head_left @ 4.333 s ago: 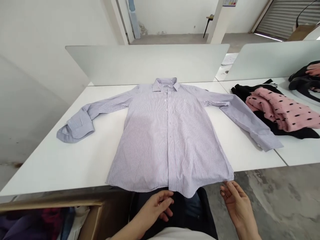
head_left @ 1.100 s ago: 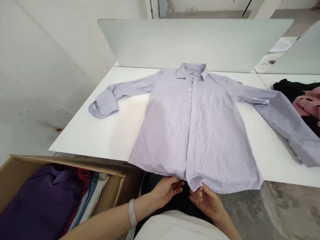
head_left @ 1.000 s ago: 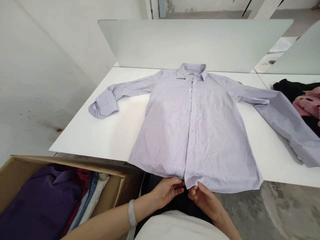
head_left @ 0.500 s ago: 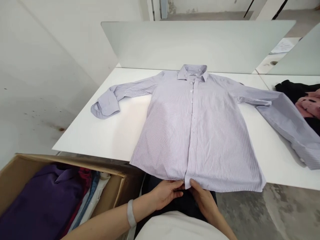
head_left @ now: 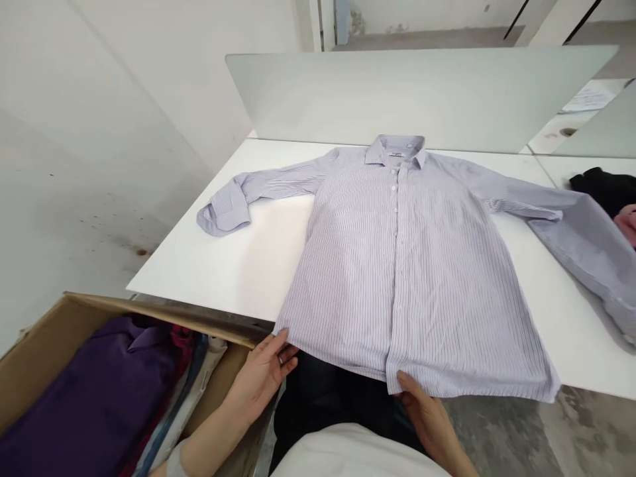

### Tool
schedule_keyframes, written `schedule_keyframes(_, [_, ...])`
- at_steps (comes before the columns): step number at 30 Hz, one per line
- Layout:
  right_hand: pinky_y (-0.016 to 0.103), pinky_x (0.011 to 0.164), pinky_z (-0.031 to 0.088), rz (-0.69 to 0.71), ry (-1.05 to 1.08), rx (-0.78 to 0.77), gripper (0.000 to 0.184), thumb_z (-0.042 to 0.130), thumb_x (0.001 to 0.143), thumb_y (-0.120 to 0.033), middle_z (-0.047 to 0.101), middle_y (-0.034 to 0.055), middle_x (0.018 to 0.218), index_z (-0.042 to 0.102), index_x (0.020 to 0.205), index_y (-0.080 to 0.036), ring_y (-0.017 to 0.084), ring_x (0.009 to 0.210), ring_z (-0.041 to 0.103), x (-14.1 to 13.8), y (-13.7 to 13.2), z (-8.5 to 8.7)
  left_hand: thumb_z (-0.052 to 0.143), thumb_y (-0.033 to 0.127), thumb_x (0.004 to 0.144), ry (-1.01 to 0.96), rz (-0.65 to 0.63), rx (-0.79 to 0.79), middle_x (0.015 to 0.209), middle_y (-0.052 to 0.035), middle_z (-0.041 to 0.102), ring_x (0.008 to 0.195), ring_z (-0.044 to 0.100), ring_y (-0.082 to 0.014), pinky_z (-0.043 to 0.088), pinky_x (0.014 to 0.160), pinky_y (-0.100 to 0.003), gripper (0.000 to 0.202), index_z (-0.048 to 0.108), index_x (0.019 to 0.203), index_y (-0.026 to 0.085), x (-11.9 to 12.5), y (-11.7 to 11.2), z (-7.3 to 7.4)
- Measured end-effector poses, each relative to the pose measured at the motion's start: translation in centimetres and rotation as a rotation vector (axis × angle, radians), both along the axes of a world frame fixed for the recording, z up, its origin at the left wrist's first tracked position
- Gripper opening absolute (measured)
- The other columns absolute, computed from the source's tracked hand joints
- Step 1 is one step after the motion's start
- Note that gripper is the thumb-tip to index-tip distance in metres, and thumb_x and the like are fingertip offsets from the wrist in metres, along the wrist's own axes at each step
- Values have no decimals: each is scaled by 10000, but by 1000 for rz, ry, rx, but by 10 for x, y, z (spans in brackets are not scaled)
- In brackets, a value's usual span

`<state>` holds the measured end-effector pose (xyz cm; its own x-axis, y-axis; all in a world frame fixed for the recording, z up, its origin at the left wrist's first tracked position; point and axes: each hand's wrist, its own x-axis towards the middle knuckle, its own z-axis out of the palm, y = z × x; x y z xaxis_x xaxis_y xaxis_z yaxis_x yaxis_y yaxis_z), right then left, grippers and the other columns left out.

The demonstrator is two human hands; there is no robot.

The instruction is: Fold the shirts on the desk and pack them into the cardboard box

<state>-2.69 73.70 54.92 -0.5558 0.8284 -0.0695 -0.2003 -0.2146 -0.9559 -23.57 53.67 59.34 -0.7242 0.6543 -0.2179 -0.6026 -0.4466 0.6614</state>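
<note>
A light purple striped button-up shirt (head_left: 358, 265) lies front side up on the white table (head_left: 199, 265), collar at the far side and sleeves spread out. Its hem hangs over the near edge. My left hand (head_left: 263, 368) pinches the hem at the shirt's left bottom corner, thumb on top and fingers beneath. With the thumb over the cloth, my right hand (head_left: 427, 411) grips the hem by the bottom of the button placket. The fingers under the fabric are partly hidden.
A cardboard box (head_left: 124, 301) with folded clothes, a purple garment (head_left: 94, 391) uppermost, stands at the lower left. A pale divider panel (head_left: 422, 99) runs along the table's back. Black and pink clothing (head_left: 603, 189) lies at the far right.
My left hand has moved left along the hem from the placket to the shirt's corner. My right hand stays at the placket. The view has shifted slightly left.
</note>
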Motion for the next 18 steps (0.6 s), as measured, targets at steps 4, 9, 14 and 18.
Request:
schedule_keyframes(4, [336, 683, 499, 42, 30, -22, 236, 819, 640, -340, 597, -23, 682, 628, 734, -238, 175, 664, 542, 1, 1, -2, 668, 133, 800, 30, 9, 2, 826, -21, 670, 705, 661, -134, 529, 589, -226, 116, 599, 886, 170, -2, -5, 0])
schedule_keyframes(9, [369, 770, 501, 149, -41, 38, 294, 823, 623, -407, 649, 24, 773, 677, 779, -204, 203, 750, 591, 4, 8, -1, 702, 347, 808, 206, -286, -169, 1007, -112, 710, 881, 695, -220, 551, 747, -312, 273, 652, 1003, 163, 4, -17, -5])
schedule_keyframes(14, [427, 779, 497, 63, -218, 273, 421, 847, 498, -355, 679, 81, 791, 720, 873, -211, 291, 863, 622, 44, 33, 11, 748, 368, 744, 830, -781, -382, 1035, -81, 732, 970, 676, -246, 517, 818, -316, 293, 743, 1003, 229, 10, -32, 30])
schedule_keyframes(18, [458, 663, 508, -351, -370, 374, 349, 767, 487, -411, 684, 112, 782, 718, 826, -343, 328, 823, 637, 108, 58, 37, 755, 288, 724, 1114, -709, -319, 1005, -53, 742, 952, 679, -246, 499, 844, -315, 244, 757, 966, 254, 6, -24, 86])
